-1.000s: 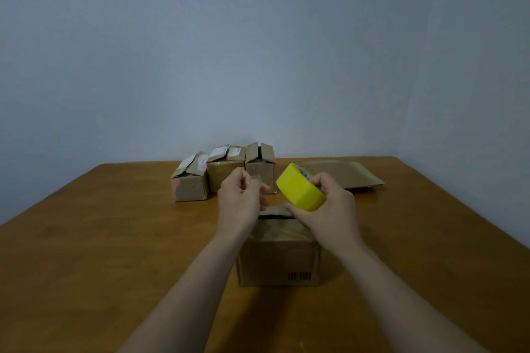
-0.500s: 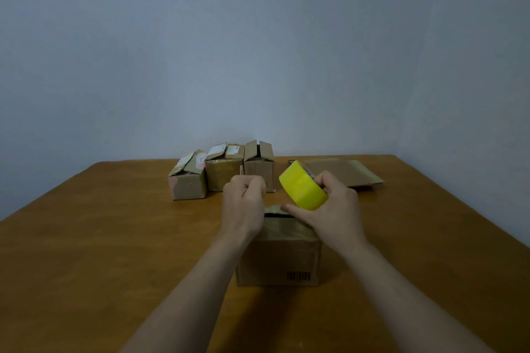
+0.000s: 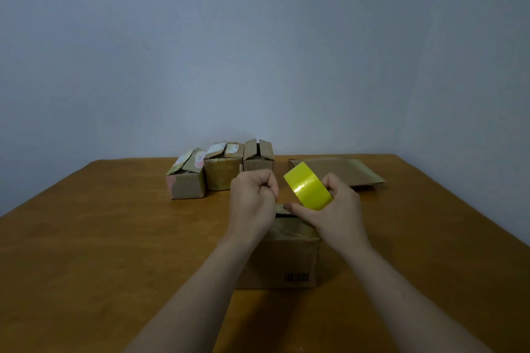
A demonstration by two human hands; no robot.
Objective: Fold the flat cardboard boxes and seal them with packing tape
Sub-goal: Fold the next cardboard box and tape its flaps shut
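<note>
Above box [image 3: 286, 255] | right hand [image 3: 338, 215] grips tape roll [image 3: 308, 186] | left hand [image 3: 252, 203] curled

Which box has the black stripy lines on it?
The nearest box, alone at the front: its front face carries a barcode. The three boxes behind show none.

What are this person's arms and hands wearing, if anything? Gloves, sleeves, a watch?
Nothing that shows. Both forearms are bare down to the picture's lower edge, with no sleeves in view. The left hand and right hand have no gloves, and no watch, bracelet or ring is visible.
</note>
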